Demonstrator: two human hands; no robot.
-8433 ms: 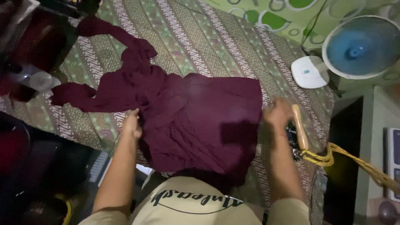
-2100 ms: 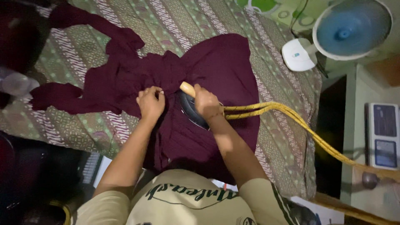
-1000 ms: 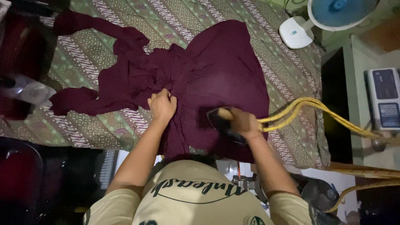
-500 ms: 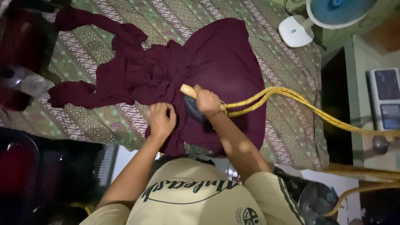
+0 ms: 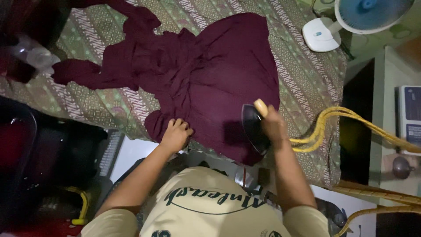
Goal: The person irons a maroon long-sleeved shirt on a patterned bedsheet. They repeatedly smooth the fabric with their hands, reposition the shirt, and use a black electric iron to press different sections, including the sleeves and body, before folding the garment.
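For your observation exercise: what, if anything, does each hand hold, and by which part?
The right hand grips the iron by its pale handle. The left hand holds nothing; it presses flat on the maroon garment.

Maroon garment (image 5: pixel 219 83); green patterned striped cloth (image 5: pixel 307 79); yellow cord (image 5: pixel 333 120); blue fan (image 5: pixel 372 13).

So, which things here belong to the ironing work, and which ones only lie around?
In use:
- maroon garment, spread flat
- iron, gripped by the right hand
- yellow cord
- patterned cloth under the garment
- left hand, pressing the garment's edge

Lying about:
- fan with its white base
- small device on the side shelf
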